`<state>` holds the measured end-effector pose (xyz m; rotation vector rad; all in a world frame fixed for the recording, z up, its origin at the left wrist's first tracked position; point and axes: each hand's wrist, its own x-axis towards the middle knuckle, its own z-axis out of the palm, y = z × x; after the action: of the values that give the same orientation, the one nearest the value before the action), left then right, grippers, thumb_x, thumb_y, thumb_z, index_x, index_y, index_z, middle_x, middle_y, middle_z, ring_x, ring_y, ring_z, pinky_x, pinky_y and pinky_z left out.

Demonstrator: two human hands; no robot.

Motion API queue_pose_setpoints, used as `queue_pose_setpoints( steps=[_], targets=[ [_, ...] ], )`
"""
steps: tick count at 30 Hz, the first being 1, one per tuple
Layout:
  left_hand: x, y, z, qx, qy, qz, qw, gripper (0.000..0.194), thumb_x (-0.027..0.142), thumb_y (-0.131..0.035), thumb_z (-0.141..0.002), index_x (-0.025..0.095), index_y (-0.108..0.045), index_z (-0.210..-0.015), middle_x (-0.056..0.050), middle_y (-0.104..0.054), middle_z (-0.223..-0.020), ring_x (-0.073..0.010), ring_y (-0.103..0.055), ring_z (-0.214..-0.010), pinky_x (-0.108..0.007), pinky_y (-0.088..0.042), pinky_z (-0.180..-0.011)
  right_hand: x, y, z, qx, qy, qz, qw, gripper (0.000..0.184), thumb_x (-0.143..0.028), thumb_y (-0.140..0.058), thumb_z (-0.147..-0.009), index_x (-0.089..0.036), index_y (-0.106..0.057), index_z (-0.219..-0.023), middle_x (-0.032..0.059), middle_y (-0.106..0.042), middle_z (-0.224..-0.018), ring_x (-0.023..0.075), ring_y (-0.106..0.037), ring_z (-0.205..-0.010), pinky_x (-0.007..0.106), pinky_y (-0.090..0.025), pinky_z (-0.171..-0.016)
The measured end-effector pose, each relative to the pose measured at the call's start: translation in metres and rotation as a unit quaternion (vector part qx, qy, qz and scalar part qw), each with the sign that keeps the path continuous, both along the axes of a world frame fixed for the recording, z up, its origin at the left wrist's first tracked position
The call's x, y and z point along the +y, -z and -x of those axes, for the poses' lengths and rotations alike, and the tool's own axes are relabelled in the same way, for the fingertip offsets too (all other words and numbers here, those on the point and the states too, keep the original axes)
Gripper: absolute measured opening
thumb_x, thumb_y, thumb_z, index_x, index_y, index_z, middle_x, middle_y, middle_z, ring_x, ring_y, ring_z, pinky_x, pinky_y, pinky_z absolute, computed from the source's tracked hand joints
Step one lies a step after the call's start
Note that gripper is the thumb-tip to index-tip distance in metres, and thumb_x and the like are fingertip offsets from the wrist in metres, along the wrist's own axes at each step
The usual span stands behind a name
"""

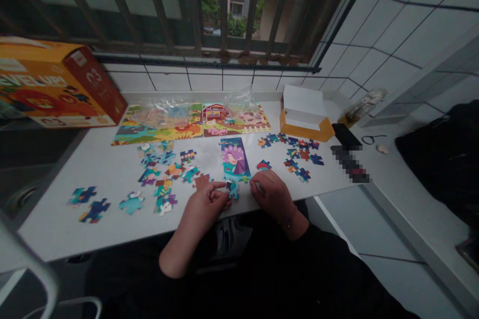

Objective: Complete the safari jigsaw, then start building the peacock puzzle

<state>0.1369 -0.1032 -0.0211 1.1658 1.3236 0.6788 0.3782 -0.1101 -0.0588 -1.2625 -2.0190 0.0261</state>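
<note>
My left hand point(208, 198) pinches a teal puzzle piece point(232, 190) at the near edge of the white table point(112, 179), just below a partly joined purple peacock puzzle point(234, 158). My right hand point(272, 193) rests curled on the table beside it, fingers closed near the puzzle's lower right corner; what it holds, if anything, is hidden. Loose pieces lie left point(160, 172) and right point(297, 152) of the puzzle.
Two finished puzzle pictures point(192, 122) lie under clear plastic at the back. An orange puzzle box point(56, 82) stands far left, an open yellow-and-white box point(305, 114) at back right, a dark bag point(445, 159) on the right counter. Window bars run behind.
</note>
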Motion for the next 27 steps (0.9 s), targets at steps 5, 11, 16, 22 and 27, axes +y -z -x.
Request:
queue_pose_setpoints(
  steps=[5, 11, 16, 22, 27],
  targets=[
    [-0.001, 0.012, 0.004, -0.052, -0.021, 0.019, 0.998, 0.05, 0.049, -0.091, -0.076, 0.02, -0.076, -0.115, -0.003, -0.083, -0.077, -0.0272, -0.086, -0.084, -0.036, -0.068, -0.079, 0.0, 0.001, 0.0, 0.007, -0.002, 0.005, 1.0, 0.016, -0.021, -0.057, -0.11, -0.025, -0.064, -0.095, 0.0058, -0.072, -0.092, 0.0255, -0.067, -0.091, 0.04, -0.053, -0.087],
    [-0.001, 0.026, 0.01, -0.139, -0.045, 0.039, 0.988, 0.065, 0.061, -0.1, -0.065, 0.019, -0.072, -0.106, -0.005, -0.085, -0.084, -0.0241, -0.086, -0.087, -0.036, -0.068, -0.088, -0.001, 0.005, -0.001, 0.003, 0.001, 0.013, 1.0, 0.016, -0.022, -0.057, -0.11, -0.025, -0.066, -0.097, 0.0068, -0.073, -0.094, 0.0258, -0.067, -0.093, 0.042, -0.054, -0.089],
    [-0.002, 0.026, 0.013, -0.18, -0.064, 0.047, 0.98, 0.067, 0.061, -0.105, -0.058, 0.019, -0.071, -0.098, -0.005, -0.084, -0.084, -0.023, -0.085, -0.084, -0.034, -0.068, -0.084, 0.0, 0.004, -0.001, 0.0, 0.003, 0.005, 1.0, 0.017, -0.022, -0.056, -0.111, -0.024, -0.065, -0.097, 0.0071, -0.074, -0.095, 0.0258, -0.068, -0.094, 0.041, -0.054, -0.09],
    [-0.009, 0.022, 0.023, -0.17, -0.082, 0.032, 0.982, 0.066, 0.062, -0.103, -0.064, 0.017, -0.072, -0.102, -0.009, -0.085, -0.086, -0.023, -0.085, -0.085, -0.033, -0.068, -0.084, -0.003, 0.0, -0.001, -0.005, 0.001, 0.019, 1.0, 0.016, -0.022, -0.056, -0.11, -0.025, -0.065, -0.096, 0.0066, -0.073, -0.093, 0.026, -0.069, -0.092, 0.04, -0.054, -0.088],
    [-0.006, 0.001, 0.08, -0.123, -0.167, -0.042, 0.977, 0.062, 0.061, -0.1, -0.067, 0.016, -0.072, -0.101, -0.008, -0.083, -0.081, -0.0223, -0.083, -0.076, -0.035, -0.069, -0.08, -0.006, 0.002, -0.004, -0.009, -0.008, 0.011, 1.0, 0.015, -0.023, -0.058, -0.11, -0.025, -0.066, -0.098, 0.006, -0.074, -0.094, 0.0256, -0.069, -0.091, 0.04, -0.054, -0.087]
  ],
)
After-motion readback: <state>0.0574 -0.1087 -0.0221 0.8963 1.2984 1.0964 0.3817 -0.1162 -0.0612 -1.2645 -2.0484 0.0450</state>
